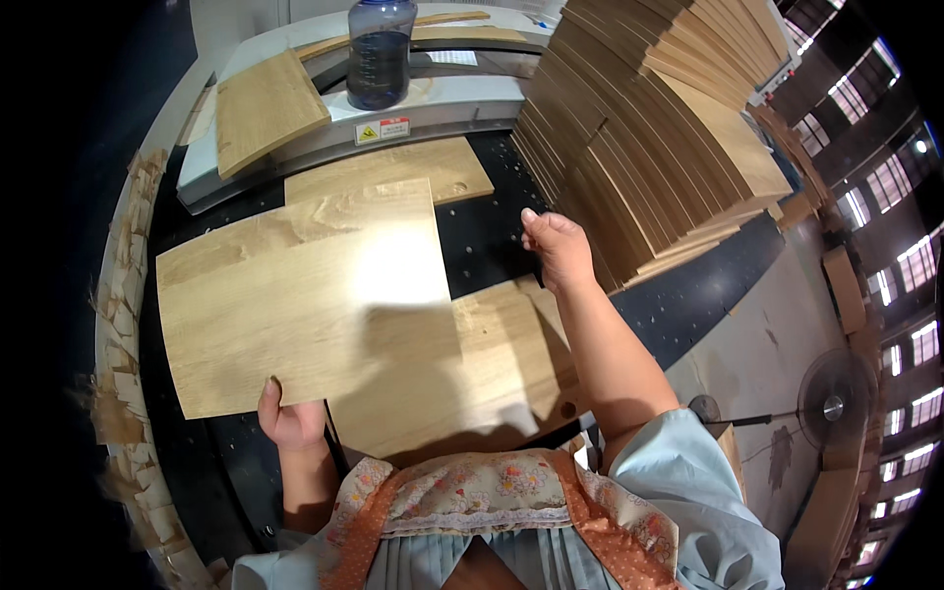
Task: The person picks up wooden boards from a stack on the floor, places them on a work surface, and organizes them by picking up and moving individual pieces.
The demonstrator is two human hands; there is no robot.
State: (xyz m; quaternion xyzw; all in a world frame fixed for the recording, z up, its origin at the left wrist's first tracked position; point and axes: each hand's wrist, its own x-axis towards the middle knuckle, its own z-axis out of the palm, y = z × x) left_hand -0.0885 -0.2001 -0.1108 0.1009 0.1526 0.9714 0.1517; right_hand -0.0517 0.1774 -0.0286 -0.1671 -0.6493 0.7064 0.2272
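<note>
Large light wood panel (295, 295) in the left hand (290, 423), gripped at the near edge: thumb on top, other fingers hidden below, closed narrow on the board. Seems raised a little above the black perforated table (482, 231), far corner reaching toward the grey machine (442, 103); impossible to tell whether that far end rests on something.

Right hand (559, 251) free of the panel, raised just beside the lower left edge of the tall leaning stack of boards (649, 128). Fingers curled inward, half closed, nothing visible inside them. Cannot tell whether touching the stack or only near it, nor whether truly gripping.

Under the held panel, partly covered by it, a second panel (492, 364) flat on the table, close to the floral apron (472, 492). Beyond, a third panel (433, 167) flat against the foot of the machine, and a smaller board (265, 108) tilted on top of the machine, next to a dark water bottle (381, 49).

Judging from this: only three or four boards off the stack and spread out, one of them in hand right now. Stack very tall, so probably most of the boards not yet handled. Heap of thin wood offcuts (123, 295) along the left rim of the table, a sign of cutting or trimming done here.
</note>
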